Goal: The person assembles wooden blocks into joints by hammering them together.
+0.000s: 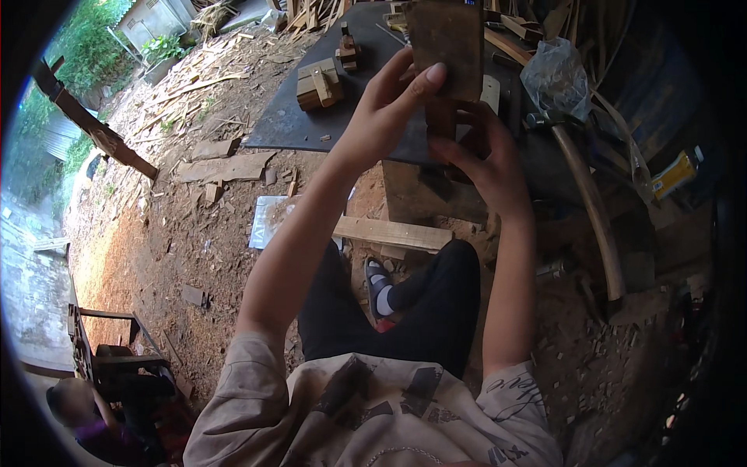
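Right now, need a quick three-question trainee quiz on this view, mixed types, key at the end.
1. True or false: the clear plastic bag is to the right of the right hand.
2. What is the main colour of the bottle at far right?
3. The thumb of the left hand lies on: A) the bag; B) the brown wooden block; C) the bottle.
Key: 1 true; 2 yellow; 3 B.

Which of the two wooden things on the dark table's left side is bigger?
The wide block, lower in the picture; the other piece, upper right of it, is narrower.
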A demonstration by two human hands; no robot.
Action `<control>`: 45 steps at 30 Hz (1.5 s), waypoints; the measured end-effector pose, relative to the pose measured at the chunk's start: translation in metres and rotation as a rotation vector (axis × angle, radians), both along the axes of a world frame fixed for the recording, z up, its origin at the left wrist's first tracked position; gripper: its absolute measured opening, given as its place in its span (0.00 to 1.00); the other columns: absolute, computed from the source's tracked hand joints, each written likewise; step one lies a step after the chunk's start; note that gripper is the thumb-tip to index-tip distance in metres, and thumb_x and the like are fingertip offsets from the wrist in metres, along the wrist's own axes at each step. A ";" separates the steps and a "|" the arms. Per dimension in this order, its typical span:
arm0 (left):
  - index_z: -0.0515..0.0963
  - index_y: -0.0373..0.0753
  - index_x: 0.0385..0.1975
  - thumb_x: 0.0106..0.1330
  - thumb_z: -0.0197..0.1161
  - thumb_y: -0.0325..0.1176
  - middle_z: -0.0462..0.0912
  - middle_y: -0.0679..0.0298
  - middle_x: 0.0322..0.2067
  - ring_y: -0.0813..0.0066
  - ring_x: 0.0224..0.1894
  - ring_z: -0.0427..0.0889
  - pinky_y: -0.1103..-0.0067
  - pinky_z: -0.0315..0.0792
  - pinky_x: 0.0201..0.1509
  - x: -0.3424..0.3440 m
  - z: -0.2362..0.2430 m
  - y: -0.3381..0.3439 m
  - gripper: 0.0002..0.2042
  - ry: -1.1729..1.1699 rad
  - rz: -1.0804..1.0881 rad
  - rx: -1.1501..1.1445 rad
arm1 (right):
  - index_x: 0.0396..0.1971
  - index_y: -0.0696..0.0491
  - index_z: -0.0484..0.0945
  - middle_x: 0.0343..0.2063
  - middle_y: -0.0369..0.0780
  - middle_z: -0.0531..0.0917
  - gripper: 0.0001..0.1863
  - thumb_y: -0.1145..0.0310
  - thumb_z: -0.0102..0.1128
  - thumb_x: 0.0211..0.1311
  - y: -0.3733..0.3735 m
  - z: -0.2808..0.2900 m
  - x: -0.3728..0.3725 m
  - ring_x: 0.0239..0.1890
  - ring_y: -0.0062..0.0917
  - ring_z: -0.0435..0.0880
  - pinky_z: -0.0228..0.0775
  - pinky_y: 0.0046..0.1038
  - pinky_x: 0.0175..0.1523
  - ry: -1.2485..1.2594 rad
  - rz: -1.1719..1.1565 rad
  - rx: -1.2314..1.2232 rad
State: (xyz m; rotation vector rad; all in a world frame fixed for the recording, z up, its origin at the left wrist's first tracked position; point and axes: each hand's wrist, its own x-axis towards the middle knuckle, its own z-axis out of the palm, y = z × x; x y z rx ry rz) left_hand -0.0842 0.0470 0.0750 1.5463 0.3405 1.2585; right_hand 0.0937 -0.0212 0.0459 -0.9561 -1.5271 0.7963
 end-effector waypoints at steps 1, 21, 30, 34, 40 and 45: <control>0.71 0.35 0.64 0.76 0.63 0.47 0.83 0.60 0.52 0.78 0.57 0.79 0.78 0.69 0.64 0.000 0.000 0.000 0.26 -0.009 -0.024 0.017 | 0.58 0.57 0.75 0.47 0.39 0.86 0.31 0.62 0.78 0.59 0.000 0.001 -0.001 0.35 0.14 0.86 0.75 0.19 0.38 0.000 0.000 0.006; 0.64 0.38 0.71 0.79 0.36 0.66 0.78 0.46 0.62 0.54 0.63 0.80 0.60 0.76 0.65 -0.074 -0.006 0.004 0.38 -0.437 -0.524 -0.253 | 0.62 0.53 0.75 0.46 0.37 0.83 0.25 0.58 0.67 0.70 0.001 -0.007 0.001 0.28 0.09 0.73 0.67 0.16 0.36 0.189 0.079 0.080; 0.63 0.38 0.72 0.80 0.35 0.64 0.77 0.45 0.62 0.52 0.62 0.81 0.60 0.78 0.63 -0.084 -0.015 0.001 0.37 -0.402 -0.536 -0.190 | 0.41 0.50 0.67 0.30 0.35 0.69 0.11 0.59 0.53 0.76 0.003 -0.017 -0.001 0.23 0.16 0.66 0.58 0.21 0.28 0.704 -0.134 0.315; 0.62 0.36 0.73 0.78 0.34 0.68 0.78 0.46 0.61 0.52 0.61 0.80 0.56 0.72 0.69 -0.085 -0.015 -0.006 0.41 -0.286 -0.222 -0.250 | 0.43 0.51 0.68 0.30 0.34 0.71 0.11 0.59 0.54 0.75 0.006 -0.005 0.011 0.24 0.16 0.66 0.58 0.20 0.29 0.748 -0.333 0.238; 0.70 0.37 0.65 0.80 0.57 0.47 0.82 0.59 0.55 0.74 0.55 0.81 0.72 0.73 0.61 -0.074 -0.003 -0.004 0.24 -0.167 0.029 -0.083 | 0.48 0.53 0.79 0.39 0.42 0.82 0.24 0.47 0.67 0.66 0.008 0.003 0.021 0.39 0.33 0.83 0.75 0.36 0.46 -0.447 -0.752 0.102; 0.69 0.37 0.66 0.75 0.66 0.43 0.84 0.59 0.53 0.75 0.58 0.80 0.74 0.71 0.64 -0.044 0.011 0.001 0.26 -0.083 0.062 0.084 | 0.42 0.53 0.80 0.43 0.44 0.82 0.33 0.37 0.72 0.55 0.016 -0.010 0.009 0.53 0.40 0.80 0.71 0.47 0.57 -0.966 -1.067 0.175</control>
